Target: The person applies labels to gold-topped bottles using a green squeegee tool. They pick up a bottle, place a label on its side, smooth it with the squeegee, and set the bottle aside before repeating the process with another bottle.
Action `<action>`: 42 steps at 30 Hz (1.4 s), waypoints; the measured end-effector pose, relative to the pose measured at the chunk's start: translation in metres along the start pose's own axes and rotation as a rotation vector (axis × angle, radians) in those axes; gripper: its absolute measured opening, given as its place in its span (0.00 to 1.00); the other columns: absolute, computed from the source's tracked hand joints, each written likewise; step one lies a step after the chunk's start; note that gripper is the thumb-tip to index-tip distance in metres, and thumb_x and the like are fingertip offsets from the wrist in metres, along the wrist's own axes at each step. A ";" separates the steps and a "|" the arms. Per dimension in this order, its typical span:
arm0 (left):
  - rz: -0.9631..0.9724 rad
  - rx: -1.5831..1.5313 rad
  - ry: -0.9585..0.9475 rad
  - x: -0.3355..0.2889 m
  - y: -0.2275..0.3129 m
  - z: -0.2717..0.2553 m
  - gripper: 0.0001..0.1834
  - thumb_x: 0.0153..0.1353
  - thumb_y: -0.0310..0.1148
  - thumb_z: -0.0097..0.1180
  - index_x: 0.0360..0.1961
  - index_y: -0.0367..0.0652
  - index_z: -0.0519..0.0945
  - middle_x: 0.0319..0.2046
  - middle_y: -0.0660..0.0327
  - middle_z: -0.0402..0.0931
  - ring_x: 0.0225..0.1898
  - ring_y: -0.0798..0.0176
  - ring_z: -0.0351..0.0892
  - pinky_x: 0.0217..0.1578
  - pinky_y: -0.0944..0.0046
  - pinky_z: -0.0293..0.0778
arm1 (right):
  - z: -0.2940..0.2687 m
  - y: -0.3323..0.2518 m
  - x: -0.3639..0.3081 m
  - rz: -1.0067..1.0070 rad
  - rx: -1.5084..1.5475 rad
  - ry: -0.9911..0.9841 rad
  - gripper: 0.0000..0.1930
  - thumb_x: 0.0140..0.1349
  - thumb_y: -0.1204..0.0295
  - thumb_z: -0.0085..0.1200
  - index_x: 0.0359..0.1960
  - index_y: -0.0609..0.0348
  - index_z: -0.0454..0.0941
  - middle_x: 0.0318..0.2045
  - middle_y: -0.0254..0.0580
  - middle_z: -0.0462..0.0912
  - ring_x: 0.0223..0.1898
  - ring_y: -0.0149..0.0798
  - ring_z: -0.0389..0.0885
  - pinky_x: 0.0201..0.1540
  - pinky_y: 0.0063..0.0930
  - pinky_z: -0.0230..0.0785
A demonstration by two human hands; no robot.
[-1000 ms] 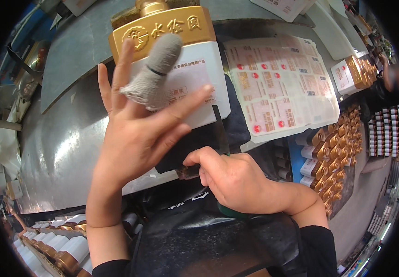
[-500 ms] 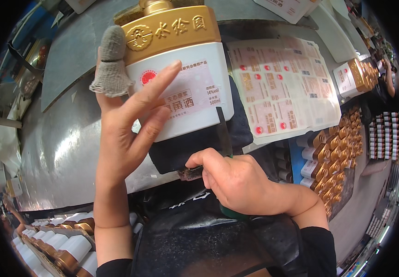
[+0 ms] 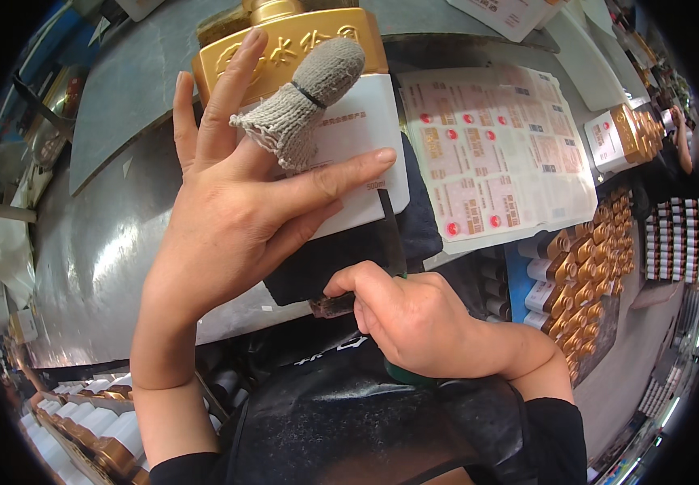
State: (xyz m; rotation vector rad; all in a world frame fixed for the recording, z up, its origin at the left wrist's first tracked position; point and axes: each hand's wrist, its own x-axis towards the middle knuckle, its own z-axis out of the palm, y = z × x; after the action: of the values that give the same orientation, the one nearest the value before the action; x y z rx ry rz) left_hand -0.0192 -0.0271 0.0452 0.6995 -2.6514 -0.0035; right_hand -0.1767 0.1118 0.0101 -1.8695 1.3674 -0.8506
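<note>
A flat-sided bottle (image 3: 382, 105), white with a gold shoulder and raised lettering, lies on a dark cloth (image 3: 301, 271) with its neck away from me. My left hand (image 3: 232, 194) is spread across its front, fingers apart, hiding most of the printed label. A grey knitted finger cover (image 3: 329, 73), tied with a dark band, sits on the middle finger. My right hand (image 3: 422, 319) is closed around a green-handled tool with a dark flat blade (image 3: 391, 230). The blade's tip reaches the bottle's lower right edge. Most of the handle is hidden in the fist.
A sheet of printed labels (image 3: 499, 153) lies right of the bottle on the metal table (image 3: 115, 242). Beyond it stands another white-and-gold bottle (image 3: 612, 141). Rows of gold-topped bottles (image 3: 584, 279) stand at the right, and boxed ones (image 3: 115, 436) at lower left.
My left hand has turned and swept right over the label, its covered finger passing from the bottle's left edge to its upper middle. My right hand and the tool have stayed nearly still.
</note>
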 end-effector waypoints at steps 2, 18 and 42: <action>-0.009 0.003 -0.002 0.000 0.001 0.000 0.27 0.49 0.33 0.64 0.50 0.77 0.83 0.68 0.59 0.63 0.74 0.45 0.46 0.71 0.45 0.30 | -0.001 -0.001 0.000 0.001 -0.002 -0.001 0.12 0.58 0.86 0.47 0.44 0.67 0.73 0.21 0.37 0.76 0.22 0.34 0.81 0.26 0.26 0.74; -0.095 -0.427 0.258 -0.014 -0.029 0.001 0.23 0.68 0.29 0.46 0.63 0.36 0.71 0.63 0.53 0.70 0.68 0.58 0.61 0.68 0.57 0.54 | -0.006 -0.006 0.001 0.033 0.029 -0.035 0.12 0.60 0.86 0.44 0.45 0.68 0.72 0.19 0.37 0.76 0.22 0.34 0.81 0.27 0.26 0.74; -0.369 -0.603 0.446 -0.040 -0.014 0.011 0.26 0.64 0.31 0.54 0.64 0.40 0.70 0.62 0.58 0.70 0.62 0.59 0.66 0.62 0.58 0.60 | -0.012 -0.012 0.004 0.092 0.078 -0.089 0.12 0.64 0.84 0.40 0.48 0.68 0.69 0.19 0.39 0.76 0.22 0.34 0.81 0.28 0.25 0.73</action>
State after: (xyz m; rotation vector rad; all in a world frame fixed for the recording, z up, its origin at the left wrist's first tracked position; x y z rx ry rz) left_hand 0.0145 -0.0213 0.0186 0.8386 -1.9153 -0.6402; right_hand -0.1791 0.1095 0.0274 -1.7510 1.3361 -0.7552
